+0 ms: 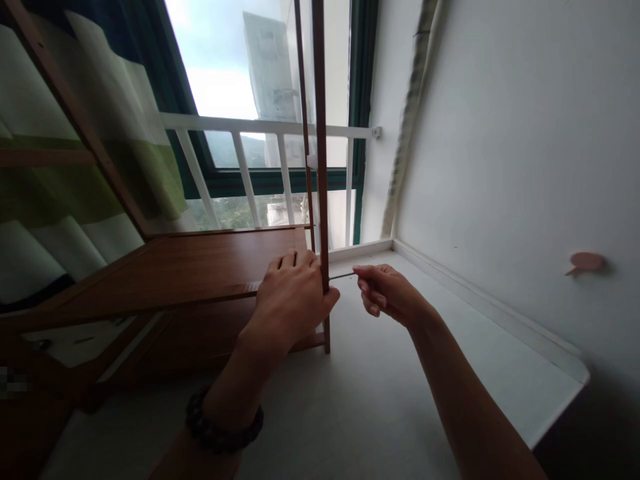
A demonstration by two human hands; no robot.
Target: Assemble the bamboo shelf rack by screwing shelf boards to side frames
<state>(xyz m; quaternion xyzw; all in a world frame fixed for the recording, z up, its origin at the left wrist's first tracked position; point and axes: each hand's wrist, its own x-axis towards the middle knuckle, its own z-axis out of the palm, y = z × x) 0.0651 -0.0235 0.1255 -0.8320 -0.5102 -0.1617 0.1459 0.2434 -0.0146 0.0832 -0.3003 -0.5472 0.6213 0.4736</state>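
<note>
A brown wooden shelf unit [220,260] stands in front of me, with a flat board and a slim upright post [321,200]. My left hand [293,297] is wrapped round that post where it meets the board; its fingers lie over the board's end and the thumb is on the post's right side. Just right of the post, my right hand [383,293] pinches a thin metal rod that looks like a hex key [343,275]. The rod runs level from the fingertips to the post's side. Where its tip meets the post is too small to make out.
White railing [235,125] and a green-framed window stand behind the shelf. A striped curtain [145,147] hangs at left. The white surface [390,373] beneath my hands has a raised rim along the right wall, which bears a pink hook [587,261]. A lower board [200,333] sits under the upper one.
</note>
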